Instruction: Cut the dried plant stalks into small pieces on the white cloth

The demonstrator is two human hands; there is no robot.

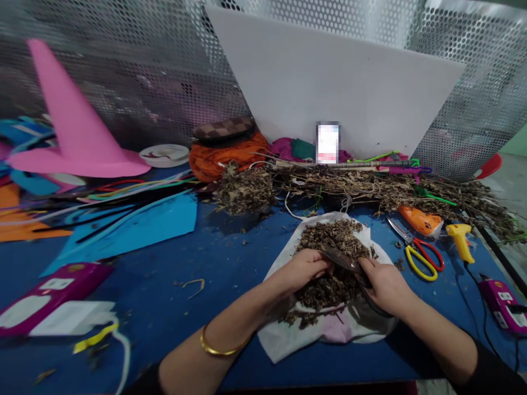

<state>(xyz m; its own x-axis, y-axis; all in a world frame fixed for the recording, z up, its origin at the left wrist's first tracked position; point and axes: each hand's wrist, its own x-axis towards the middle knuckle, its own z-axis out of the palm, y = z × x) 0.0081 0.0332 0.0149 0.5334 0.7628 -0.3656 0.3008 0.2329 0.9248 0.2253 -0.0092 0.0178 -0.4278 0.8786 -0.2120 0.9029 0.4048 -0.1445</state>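
Note:
Dry brown plant bits (pixel 329 236) lie heaped on a white cloth (pixel 280 334) in front of me. Over the heap, my left hand (pixel 308 269) pinches the left end of a dark, flat blade-like piece (pixel 341 259). My right hand (pixel 385 285) is closed round its right part, where a dark curved handle shows beneath the palm. Both hands are close together, and the lower heap is partly hidden by them. Red-and-yellow-handled scissors (pixel 424 258) lie on the blue table, right of the cloth.
Dried stalks (pixel 370 186) stretch across the back, below a lit phone (pixel 328 144). A yellow glue gun (pixel 461 241) and an orange packet (pixel 420 220) are at right. A pink cone hat (pixel 74 126), blue sheet (pixel 140 230) and purple device (pixel 53 296) occupy the left.

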